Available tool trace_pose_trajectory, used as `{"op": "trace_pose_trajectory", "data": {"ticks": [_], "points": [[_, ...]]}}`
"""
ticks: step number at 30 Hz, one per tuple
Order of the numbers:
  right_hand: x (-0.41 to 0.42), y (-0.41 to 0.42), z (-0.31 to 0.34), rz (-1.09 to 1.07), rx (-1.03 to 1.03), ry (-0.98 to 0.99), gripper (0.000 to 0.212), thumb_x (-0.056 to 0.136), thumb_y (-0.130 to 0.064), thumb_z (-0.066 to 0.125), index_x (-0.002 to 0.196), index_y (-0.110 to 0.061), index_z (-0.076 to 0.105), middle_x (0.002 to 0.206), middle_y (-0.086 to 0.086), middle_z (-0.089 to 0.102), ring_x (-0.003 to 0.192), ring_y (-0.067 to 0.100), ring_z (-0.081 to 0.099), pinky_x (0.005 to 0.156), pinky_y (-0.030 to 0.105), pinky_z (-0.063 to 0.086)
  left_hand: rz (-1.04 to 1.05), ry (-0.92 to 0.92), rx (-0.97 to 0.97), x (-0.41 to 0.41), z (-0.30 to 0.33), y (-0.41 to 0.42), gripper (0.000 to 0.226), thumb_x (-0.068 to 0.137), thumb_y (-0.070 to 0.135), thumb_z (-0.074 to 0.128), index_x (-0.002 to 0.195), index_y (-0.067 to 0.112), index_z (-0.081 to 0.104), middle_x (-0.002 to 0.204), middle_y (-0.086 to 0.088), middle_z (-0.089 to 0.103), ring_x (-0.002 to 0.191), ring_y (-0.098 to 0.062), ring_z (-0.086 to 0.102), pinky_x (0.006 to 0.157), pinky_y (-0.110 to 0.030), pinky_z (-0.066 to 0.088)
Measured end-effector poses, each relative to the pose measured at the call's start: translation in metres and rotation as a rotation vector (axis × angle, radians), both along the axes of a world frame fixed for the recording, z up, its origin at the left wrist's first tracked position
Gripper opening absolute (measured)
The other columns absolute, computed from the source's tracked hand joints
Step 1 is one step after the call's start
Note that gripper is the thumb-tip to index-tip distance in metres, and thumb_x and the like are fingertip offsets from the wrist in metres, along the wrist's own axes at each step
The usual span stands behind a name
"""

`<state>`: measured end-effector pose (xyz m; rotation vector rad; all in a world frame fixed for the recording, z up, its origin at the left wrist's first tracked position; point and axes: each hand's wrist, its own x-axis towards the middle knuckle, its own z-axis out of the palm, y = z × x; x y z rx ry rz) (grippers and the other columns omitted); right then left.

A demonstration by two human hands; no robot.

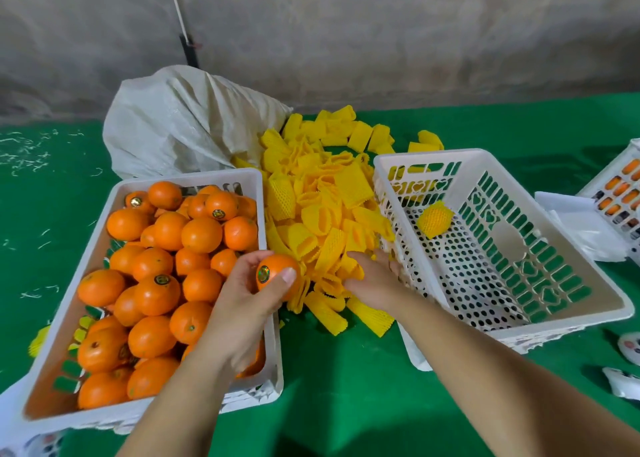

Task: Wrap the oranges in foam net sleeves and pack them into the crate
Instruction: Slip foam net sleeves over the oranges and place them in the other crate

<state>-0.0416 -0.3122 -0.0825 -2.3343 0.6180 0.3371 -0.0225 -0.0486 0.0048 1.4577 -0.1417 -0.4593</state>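
From the head view, my left hand (pixel 247 304) has its grip closed round one bare orange (pixel 277 274), lifted just above the near right corner of the full crate of oranges (pixel 256 179), sticker facing me. My right hand (pixel 372 280) lies on the pile of yellow foam net sleeves (pixel 325 214) between the two crates; its fingers are down among the sleeves, and motion blur keeps me from telling whether that grip has already closed on one.

I judge this to be the start of a wrap: fruit in hand, sleeve being picked. Next I need one single sleeve pulled free, its mouth opened, and the orange pushed in. Then it goes into the packing crate (pixel 554 235) on my right, which so far holds just one wrapped orange (pixel 434 218) at its far end. All of this sits on the green desk (pixel 346 387).
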Motion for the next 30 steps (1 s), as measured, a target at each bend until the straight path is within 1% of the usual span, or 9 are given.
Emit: {"op": "trace_pose_trajectory", "data": {"ticks": [3,7,9,12,15,19,22,25,30], "points": [[0.023,0.001,-0.001,-0.278,0.46,-0.016,0.075,0.095,-0.047,0.062,0.16,-0.042,0.025,0.17,0.003,0.021,0.152,0.032,0.028,0.119,0.047,0.032,-0.014,0.076,-0.112,-0.008,-0.015,-0.024,0.06,0.079,0.043,0.09,0.13,0.032,0.061,0.112,0.008,0.076,0.104,-0.019,0.074,0.084,-0.032,0.062],[0.03,0.003,-0.011,-0.276,0.379,-0.083,0.07,0.1,-0.042,0.057,0.162,-0.029,0.027,0.17,0.0,0.021,0.153,0.031,0.026,0.121,0.052,0.031,-0.064,0.152,-0.112,-0.013,-0.037,-0.032,0.061,0.084,0.042,0.086,0.138,0.039,0.058,0.128,0.001,0.071,0.119,-0.024,0.071,0.099,-0.048,0.06],[0.028,0.005,-0.011,-0.268,0.312,-0.224,0.053,0.103,-0.034,0.055,0.154,-0.023,0.044,0.163,0.005,0.037,0.144,0.028,0.044,0.115,0.048,0.041,-0.071,0.232,-0.22,-0.01,-0.046,-0.028,0.06,0.081,0.038,0.087,0.136,0.034,0.064,0.13,0.002,0.07,0.123,-0.025,0.069,0.103,-0.049,0.058],[0.019,0.023,-0.001,-0.465,0.483,-0.456,0.017,0.102,-0.031,0.059,0.111,-0.027,0.073,0.114,0.004,0.076,0.099,0.018,0.074,0.088,0.042,0.06,-0.038,0.311,-0.378,-0.004,-0.05,-0.024,0.061,0.081,0.037,0.081,0.137,0.021,0.065,0.131,-0.001,0.071,0.128,-0.03,0.066,0.105,-0.048,0.056],[0.006,0.051,0.017,-0.545,0.657,-0.569,0.012,0.097,-0.031,0.068,0.097,-0.019,0.072,0.091,0.002,0.079,0.089,0.02,0.077,0.08,0.038,0.062,0.026,0.245,-0.336,-0.005,-0.049,-0.03,0.065,0.087,0.041,0.076,0.145,0.023,0.054,0.134,0.001,0.071,0.132,-0.027,0.064,0.107,-0.041,0.055],[-0.011,0.086,0.031,-0.465,0.629,-0.566,0.029,0.087,-0.02,0.076,0.103,-0.021,0.052,0.104,0.01,0.072,0.095,0.031,0.071,0.083,0.049,0.058,0.057,0.125,-0.252,-0.012,-0.051,-0.032,0.07,0.097,0.029,0.073,0.152,0.042,0.031,0.149,-0.005,0.057,0.135,-0.026,0.061,0.113,-0.048,0.05],[-0.02,0.101,0.042,-0.495,0.952,-0.544,0.032,0.095,-0.021,0.073,0.123,-0.023,0.056,0.118,0.008,0.072,0.106,0.026,0.073,0.091,0.046,0.061,0.068,0.128,-0.265,-0.013,-0.05,-0.028,0.078,0.085,0.036,0.083,0.148,0.04,0.037,0.147,-0.019,0.056,0.132,-0.034,0.063,0.112,-0.054,0.05],[-0.025,0.097,0.056,-0.479,1.196,-0.46,0.027,0.104,-0.023,0.061,0.129,-0.015,0.063,0.121,0.01,0.074,0.111,0.029,0.073,0.095,0.047,0.059,0.022,0.145,-0.264,-0.016,-0.049,-0.026,0.105,0.063,0.061,0.094,0.149,0.034,0.041,0.147,-0.024,0.053,0.133,-0.037,0.061,0.112,-0.056,0.05],[-0.03,0.077,0.068,-0.281,0.994,-0.205,0.032,0.102,-0.022,0.064,0.133,-0.016,0.057,0.123,0.012,0.073,0.105,0.028,0.075,0.092,0.042,0.06,-0.07,0.168,-0.308,-0.018,-0.044,-0.022,0.102,0.068,0.067,0.088,0.151,0.029,0.041,0.147,-0.019,0.054,0.129,-0.033,0.065,0.107,-0.051,0.055]]}}
